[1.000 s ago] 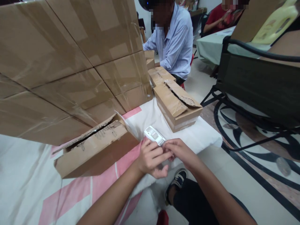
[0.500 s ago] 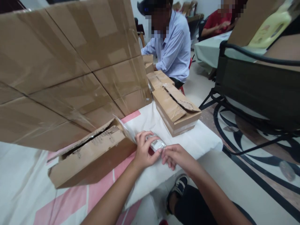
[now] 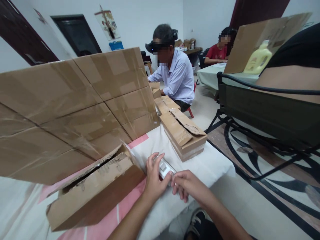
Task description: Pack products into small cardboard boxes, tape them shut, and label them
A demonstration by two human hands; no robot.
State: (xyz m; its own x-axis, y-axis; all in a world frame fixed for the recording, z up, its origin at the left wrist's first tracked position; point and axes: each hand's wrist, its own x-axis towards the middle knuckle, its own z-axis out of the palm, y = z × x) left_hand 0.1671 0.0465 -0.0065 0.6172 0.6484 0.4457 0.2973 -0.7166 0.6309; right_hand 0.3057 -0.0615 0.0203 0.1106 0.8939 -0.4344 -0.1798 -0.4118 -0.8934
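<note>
My left hand (image 3: 153, 175) is wrapped round a small white, oblong wall-switch-like piece (image 3: 164, 167) with a raised square in its middle. Its fingers lie along the far side and the thumb presses the near end. Closed in a pinch, my right hand (image 3: 183, 183) meets that near end beside the left thumb. Whatever sits between its fingertips is too small to make out. Both hands are over the white and pink cloth (image 3: 200, 170), between a long, partly open cardboard box (image 3: 100, 193) on the left and a flapped cardboard box (image 3: 185, 135) beyond.
A tall wall of taped cardboard (image 3: 82, 103) stands at the back left. Past it sits a person in a light blue shirt (image 3: 178, 76), and farther off another in red (image 3: 215, 53). A dark folding chair (image 3: 262, 113) and a yellow jug (image 3: 258, 58) are on the right.
My view has tilted upward, so the hands and boxes appear lower. The left fingers have shifted slightly, showing more of the white piece's face. The right hand keeps its pinch at the near end.
</note>
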